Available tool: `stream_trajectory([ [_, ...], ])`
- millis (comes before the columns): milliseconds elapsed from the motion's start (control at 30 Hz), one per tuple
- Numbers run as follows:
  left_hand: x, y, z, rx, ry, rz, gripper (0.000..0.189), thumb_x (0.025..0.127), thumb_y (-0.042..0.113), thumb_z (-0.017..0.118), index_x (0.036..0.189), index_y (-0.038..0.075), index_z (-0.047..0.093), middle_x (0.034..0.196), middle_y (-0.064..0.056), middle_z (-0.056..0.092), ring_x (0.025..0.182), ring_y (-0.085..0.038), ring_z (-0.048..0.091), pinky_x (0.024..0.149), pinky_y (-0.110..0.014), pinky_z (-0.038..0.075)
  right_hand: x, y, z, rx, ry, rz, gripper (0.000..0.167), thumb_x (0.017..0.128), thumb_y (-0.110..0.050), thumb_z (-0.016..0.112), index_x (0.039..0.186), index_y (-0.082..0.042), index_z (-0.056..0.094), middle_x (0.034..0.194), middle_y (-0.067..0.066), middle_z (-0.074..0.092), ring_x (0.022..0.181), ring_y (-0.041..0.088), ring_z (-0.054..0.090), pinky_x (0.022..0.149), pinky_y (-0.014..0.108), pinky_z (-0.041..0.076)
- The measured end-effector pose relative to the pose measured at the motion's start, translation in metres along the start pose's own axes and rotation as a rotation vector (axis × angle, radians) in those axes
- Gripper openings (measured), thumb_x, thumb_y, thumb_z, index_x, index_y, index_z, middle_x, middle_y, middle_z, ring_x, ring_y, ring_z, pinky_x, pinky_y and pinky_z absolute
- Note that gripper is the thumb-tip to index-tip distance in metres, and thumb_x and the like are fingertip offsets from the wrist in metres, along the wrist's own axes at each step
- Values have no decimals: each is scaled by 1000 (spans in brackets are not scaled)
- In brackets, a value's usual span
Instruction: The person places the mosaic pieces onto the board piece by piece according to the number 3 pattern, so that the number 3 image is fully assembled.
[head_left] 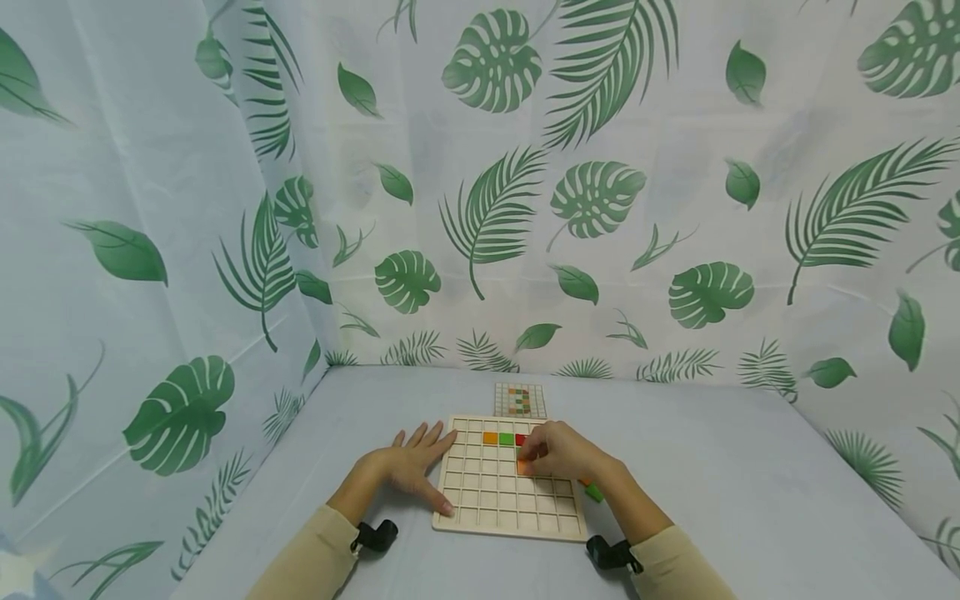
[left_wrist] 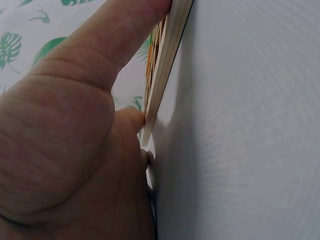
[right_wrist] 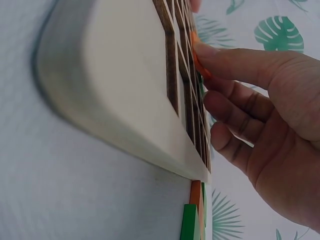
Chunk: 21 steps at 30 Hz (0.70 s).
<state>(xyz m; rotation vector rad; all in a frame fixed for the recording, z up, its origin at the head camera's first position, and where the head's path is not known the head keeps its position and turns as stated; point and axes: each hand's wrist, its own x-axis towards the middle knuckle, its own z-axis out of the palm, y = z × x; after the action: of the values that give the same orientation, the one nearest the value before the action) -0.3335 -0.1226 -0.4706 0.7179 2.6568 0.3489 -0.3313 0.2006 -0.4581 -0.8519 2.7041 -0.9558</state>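
Note:
A wooden grid board [head_left: 480,500] lies on the table, divided into square cells by raised ridges. Along its far part sit an orange tile [head_left: 491,438], a green tile [head_left: 507,439] and a red tile [head_left: 521,439] in a row. My right hand [head_left: 566,450] pinches another orange tile [right_wrist: 196,50] between thumb and fingers, over a cell just below the red one. With fingers spread, my left hand [head_left: 411,467] rests at the board's left side, the thumb on its near left corner and the fingertips by its far left edge.
Beyond the board lies a small pattern card [head_left: 520,401] showing a grid with coloured squares. Loose tiles, among them a green one [right_wrist: 189,220], lie beside the board's right edge, partly behind my right forearm. A leaf-print curtain [head_left: 480,208] hangs around the table.

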Motion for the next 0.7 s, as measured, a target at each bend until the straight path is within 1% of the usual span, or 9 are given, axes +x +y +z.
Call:
stream_trajectory([
  [367, 0, 0, 1, -8, 5, 0, 135, 67, 81, 79, 169, 26, 11, 177, -9, 0, 164, -36, -4, 127, -68, 0, -1, 0, 0, -1, 4, 8, 12, 87, -10, 85, 98, -13, 84, 96, -3, 74, 82, 16, 59, 65, 26, 51],
  [567, 0, 1, 1, 1, 7, -3, 134, 67, 81, 79, 169, 26, 11, 177, -9, 0, 164, -36, -3, 127, -68, 1, -2, 0, 0, -6, 5, -2, 12, 86, -10, 85, 98, -12, 84, 95, -1, 73, 81, 16, 58, 65, 26, 50],
  [700, 0, 1, 2, 1, 9, -9, 134, 68, 80, 79, 169, 26, 11, 177, -8, 0, 164, -35, -4, 127, -68, 1, -1, -1, 0, -8, 9, -5, 9, 86, -9, 85, 95, -13, 84, 92, -1, 72, 80, 15, 58, 64, 25, 50],
])
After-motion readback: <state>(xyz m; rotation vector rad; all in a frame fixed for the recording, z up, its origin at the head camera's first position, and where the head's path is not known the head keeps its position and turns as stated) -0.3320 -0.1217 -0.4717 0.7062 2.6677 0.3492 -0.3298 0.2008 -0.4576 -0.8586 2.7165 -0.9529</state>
